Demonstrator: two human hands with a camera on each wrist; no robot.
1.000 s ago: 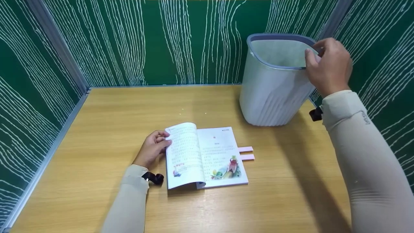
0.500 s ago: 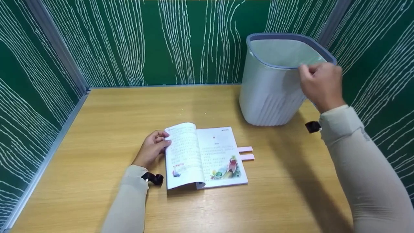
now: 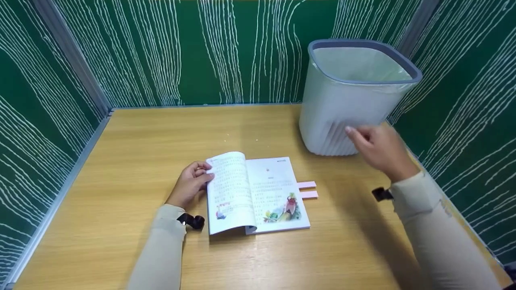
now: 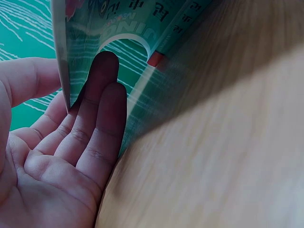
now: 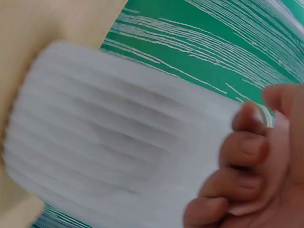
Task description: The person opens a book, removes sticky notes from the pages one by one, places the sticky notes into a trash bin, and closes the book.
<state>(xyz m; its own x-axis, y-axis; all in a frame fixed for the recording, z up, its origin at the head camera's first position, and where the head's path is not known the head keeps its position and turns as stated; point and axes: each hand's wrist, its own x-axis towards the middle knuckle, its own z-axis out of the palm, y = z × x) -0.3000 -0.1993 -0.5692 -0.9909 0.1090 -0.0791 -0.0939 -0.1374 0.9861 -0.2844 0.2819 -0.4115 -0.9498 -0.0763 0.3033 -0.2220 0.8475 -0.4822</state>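
Pinching hand: the left hand grips the left edge of an open book, thumb on the page, other fingers behind it.
Curled hand: the right hand has its fingers bent in toward the palm, over the front of the white waste bin as the head view sees it; whether they touch, I cannot tell.
Book: near the middle of the wooden table, left pages raised and bowed, right page flat, two pink tabs jutting past the right edge.
Bin: upright at the right rear, close to the green wall.
Room: a wide stretch of wood runs between the left hand and the table's left edge; a narrower gap parts book from bin.
Head view only: the bin's grey rim, the pale liner inside, and tiny specks behind the book.
Left wrist view only: the book's green cover, with printed characters.
Right wrist view: the bin's ribs up close, blurred.
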